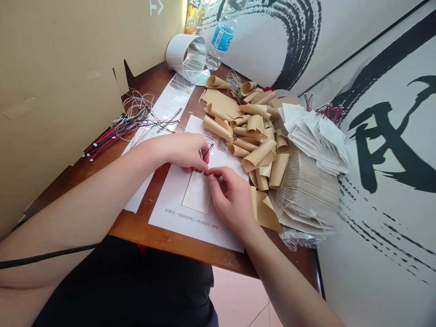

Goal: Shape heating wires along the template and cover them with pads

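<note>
My left hand point(185, 151) rests on a white printed sheet point(177, 213) and pinches a short red-and-black wire lead point(206, 152) between its fingertips. My right hand point(231, 195) is curled beside it, fingertips pressed together at the top edge of a pale rectangular patch point(197, 193) that lies on the sheet. The two hands meet at the wire's lower end. Whether the right fingers grip the patch or the wire is hidden.
Curled brown backing papers point(252, 131) are heaped behind the hands. White patches with red leads point(316, 131) lie on a stack of flat sheets point(306, 195) at right. Loose wires point(132, 122), a tape roll point(187, 56) and a water bottle point(220, 38) stand behind; cardboard wall point(57, 91) at left.
</note>
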`<action>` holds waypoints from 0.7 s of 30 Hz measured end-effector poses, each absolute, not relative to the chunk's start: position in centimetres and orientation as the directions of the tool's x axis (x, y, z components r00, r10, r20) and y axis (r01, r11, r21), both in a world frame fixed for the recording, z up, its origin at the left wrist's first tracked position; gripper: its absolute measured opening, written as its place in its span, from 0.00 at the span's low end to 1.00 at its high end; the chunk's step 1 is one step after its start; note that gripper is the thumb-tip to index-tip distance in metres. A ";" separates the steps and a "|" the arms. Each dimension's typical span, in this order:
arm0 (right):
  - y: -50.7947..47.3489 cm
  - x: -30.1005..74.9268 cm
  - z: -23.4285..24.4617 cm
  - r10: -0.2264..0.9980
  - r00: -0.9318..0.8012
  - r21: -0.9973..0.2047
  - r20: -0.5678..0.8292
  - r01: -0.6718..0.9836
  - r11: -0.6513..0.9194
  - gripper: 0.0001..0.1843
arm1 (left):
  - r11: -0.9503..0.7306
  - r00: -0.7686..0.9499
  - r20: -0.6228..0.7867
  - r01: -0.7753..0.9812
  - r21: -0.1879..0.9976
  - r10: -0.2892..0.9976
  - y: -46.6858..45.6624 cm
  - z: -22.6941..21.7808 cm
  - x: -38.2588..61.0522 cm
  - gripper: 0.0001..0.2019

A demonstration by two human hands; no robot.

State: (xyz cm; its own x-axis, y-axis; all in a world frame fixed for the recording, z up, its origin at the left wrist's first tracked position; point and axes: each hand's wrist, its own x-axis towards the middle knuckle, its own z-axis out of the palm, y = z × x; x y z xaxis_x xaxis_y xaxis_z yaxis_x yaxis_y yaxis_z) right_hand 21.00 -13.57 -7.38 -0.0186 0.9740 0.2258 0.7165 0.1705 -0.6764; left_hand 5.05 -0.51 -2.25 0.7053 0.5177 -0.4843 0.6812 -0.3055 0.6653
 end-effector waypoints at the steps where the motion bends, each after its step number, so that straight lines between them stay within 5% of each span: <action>1: -13.5 21.0 -7.4 0.977 0.003 -0.686 0.214 0.713 0.148 0.07 | -0.341 0.713 -0.479 0.680 0.649 0.512 -0.5 -2.2 5.0 0.13; 8: -13.1 21.2 -7.4 0.994 0.035 -0.802 0.103 0.594 0.062 0.05 | -0.436 0.753 -0.471 0.653 0.619 0.460 -1.0 -2.0 5.0 0.24; 14: -12.9 21.5 -7.6 0.998 0.053 -0.884 0.033 0.467 0.004 0.08 | -0.491 0.748 -0.414 0.657 0.572 0.519 -1.5 -2.2 5.5 0.17; 21: -12.7 21.4 -7.5 0.998 0.047 -0.858 0.047 0.513 0.016 0.08 | -0.454 0.732 -0.437 0.673 0.584 0.522 -1.6 -2.4 5.6 0.15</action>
State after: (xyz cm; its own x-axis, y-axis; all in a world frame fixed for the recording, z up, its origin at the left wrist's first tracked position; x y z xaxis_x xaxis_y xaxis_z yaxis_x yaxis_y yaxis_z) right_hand 21.44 -12.71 -7.50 0.0470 0.9978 0.0471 0.5134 0.0163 -0.8580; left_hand 5.61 -1.61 -2.43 0.7321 0.5222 -0.4375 0.6729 -0.4541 0.5840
